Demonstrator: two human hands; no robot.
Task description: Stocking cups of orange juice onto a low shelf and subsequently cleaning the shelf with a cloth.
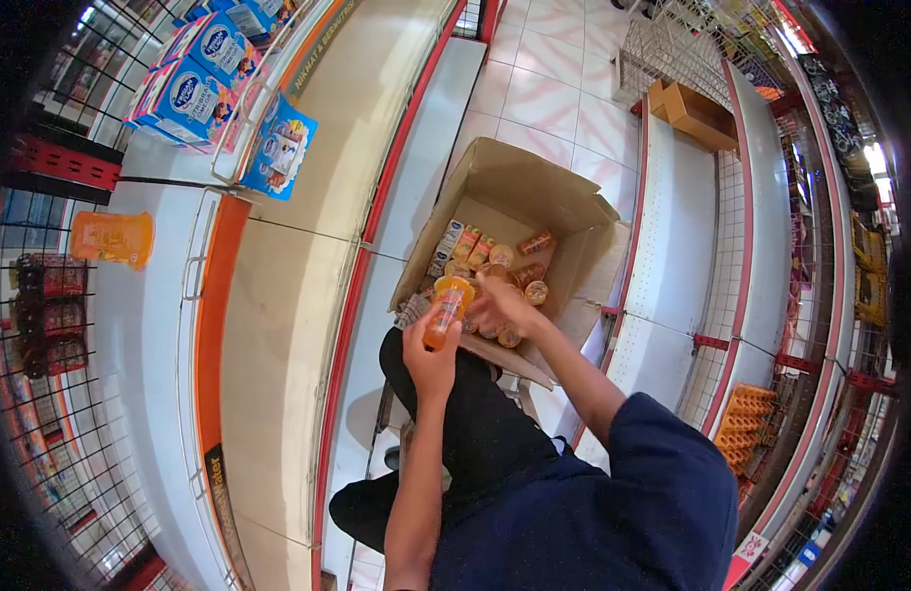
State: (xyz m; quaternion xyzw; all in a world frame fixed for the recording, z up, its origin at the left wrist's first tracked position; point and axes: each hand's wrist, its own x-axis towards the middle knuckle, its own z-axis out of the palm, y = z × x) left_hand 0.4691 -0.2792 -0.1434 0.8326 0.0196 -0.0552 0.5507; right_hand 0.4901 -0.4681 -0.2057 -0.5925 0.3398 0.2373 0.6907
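My left hand [432, 349] grips an orange plastic drink cup [448, 303] with a wide lidded rim, tilted above the near left side of an open cardboard box [492, 164]. My right hand [502, 304] is over the box, just right of the cup's rim. Its fingers are somewhat blurred and look apart, with nothing seen in them. Inside the box lie several more lidded cups [535, 292], some upright and some on their sides. Small drink cartons [466, 242] stand along the box's left wall. Some of the cups are hidden beneath my right hand.
On the left shelf [141, 325] stand another orange cup [113, 238] and blue milk packs [186, 103]. A blue promotional card [278, 148] hangs from the shelf edge. White shelving [666, 236] runs along the right, holding a brown carton [693, 114] and an orange egg tray [747, 421].
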